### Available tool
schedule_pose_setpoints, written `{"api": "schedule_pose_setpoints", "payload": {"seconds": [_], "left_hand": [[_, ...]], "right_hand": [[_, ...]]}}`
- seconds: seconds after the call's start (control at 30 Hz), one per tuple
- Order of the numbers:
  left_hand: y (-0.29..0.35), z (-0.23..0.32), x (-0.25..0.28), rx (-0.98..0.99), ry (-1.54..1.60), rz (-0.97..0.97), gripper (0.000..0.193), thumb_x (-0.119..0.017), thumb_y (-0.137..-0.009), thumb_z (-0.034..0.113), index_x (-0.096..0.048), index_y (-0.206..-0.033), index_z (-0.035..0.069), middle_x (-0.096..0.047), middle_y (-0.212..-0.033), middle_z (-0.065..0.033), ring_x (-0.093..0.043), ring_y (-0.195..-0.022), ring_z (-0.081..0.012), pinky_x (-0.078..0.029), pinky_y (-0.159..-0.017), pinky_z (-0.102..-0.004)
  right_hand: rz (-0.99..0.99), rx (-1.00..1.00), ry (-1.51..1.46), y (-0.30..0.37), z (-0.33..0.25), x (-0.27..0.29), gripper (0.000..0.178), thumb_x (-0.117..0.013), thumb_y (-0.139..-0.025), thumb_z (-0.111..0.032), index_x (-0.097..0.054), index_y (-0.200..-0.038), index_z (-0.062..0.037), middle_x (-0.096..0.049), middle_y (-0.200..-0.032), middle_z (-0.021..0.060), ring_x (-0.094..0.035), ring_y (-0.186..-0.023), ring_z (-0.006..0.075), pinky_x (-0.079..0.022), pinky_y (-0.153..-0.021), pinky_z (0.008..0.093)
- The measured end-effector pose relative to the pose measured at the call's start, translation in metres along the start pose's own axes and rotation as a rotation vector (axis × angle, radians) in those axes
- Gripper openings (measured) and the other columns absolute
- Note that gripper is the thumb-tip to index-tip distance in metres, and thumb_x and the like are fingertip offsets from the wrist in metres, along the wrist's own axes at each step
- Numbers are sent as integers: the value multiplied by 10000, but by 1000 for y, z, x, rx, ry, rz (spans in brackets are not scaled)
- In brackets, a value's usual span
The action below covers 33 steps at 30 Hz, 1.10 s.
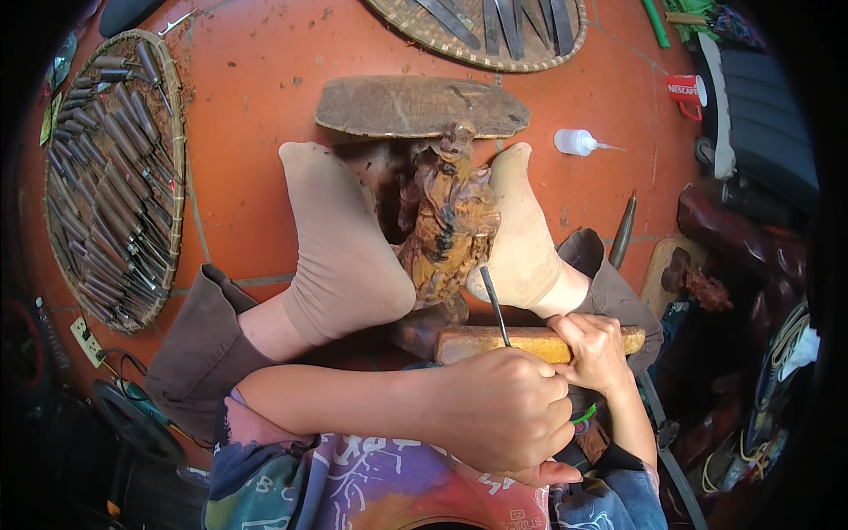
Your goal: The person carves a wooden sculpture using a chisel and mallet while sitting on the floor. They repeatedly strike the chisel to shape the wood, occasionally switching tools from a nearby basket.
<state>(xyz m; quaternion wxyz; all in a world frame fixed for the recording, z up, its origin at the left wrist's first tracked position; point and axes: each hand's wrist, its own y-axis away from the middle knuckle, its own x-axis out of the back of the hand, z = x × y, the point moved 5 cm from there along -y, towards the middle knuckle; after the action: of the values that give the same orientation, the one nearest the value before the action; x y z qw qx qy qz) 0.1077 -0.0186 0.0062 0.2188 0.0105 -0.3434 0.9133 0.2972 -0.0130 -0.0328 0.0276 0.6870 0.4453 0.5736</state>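
My left hand [517, 411] is closed in a fist round a carving chisel [495, 305]; its handle is hidden in the fist. The thin dark shaft points away from me, its tip by the lower right of a carved wooden figure [446, 216]. My right hand [596, 349] is wrapped round the right part of a long yellowish wooden block [495, 343], just beyond the left fist. The brown figure lies between my feet, in beige socks [340, 238], its far end against a worn wooden board [415, 104].
At the left, a woven tray [177, 203] holds many wooden-handled carving tools. Another woven tray [415, 44] with flat metal tools lies at the far side. A white squeeze bottle [576, 141], a red cup [685, 93] and a dark pointed rod [624, 231] are on the right. Shavings dot the tiled floor [247, 106].
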Motion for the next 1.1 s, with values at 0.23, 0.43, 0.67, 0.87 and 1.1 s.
{"api": "schedule_pose_setpoints", "payload": {"seconds": [0.23, 0.43, 0.67, 0.87, 1.1], "left_hand": [[-26, -4, 4, 70, 43, 10, 565, -620, -761, 597, -536, -636, 52, -511, -651, -60, -553, -593, -206, -462, -577, -329], [-29, -15, 4, 61, 47, 312, 567, -596, -792, 598, -556, -686, 43, -538, -695, -73, -576, -617, -222, -475, -607, -323], [-16, -2, 2, 178, -154, 63, 314, -618, -845, 383, -594, -972, 97, -498, -742, -17, -559, -658, -160, -438, -524, -255], [-3, -1, 11, 153, -198, 55, 179, -639, -805, 296, -556, -735, 153, -461, -682, 30, -512, -631, -102, -378, -545, -238], [-6, -5, 37, 256, -256, -13, 389, -663, -799, 489, -520, -702, 140, -479, -712, 23, -516, -639, -113, -394, -520, -254]], "right_hand": [[117, -24, -24, 2, -7, 10, 415, -768, -598, -292, -629, -938, -96, -593, -714, 96, -638, -649, 298, -505, -568, 408], [38, 6, 28, -6, -10, 8, 411, -769, -601, -289, -628, -936, -96, -594, -715, 94, -640, -653, 295, -507, -569, 405], [18, -18, 25, -6, -9, 7, 406, -770, -604, -285, -627, -934, -96, -596, -716, 92, -643, -658, 291, -509, -571, 403], [10, 80, 1, -15, 4, -3, 402, -771, -607, -282, -626, -932, -96, -597, -718, 90, -645, -662, 288, -511, -572, 401], [47, 9, 28, 1, -5, 3, 417, -779, -608, -260, -636, -963, -95, -621, -749, 83, -653, -685, 288, -523, -588, 389]]}}
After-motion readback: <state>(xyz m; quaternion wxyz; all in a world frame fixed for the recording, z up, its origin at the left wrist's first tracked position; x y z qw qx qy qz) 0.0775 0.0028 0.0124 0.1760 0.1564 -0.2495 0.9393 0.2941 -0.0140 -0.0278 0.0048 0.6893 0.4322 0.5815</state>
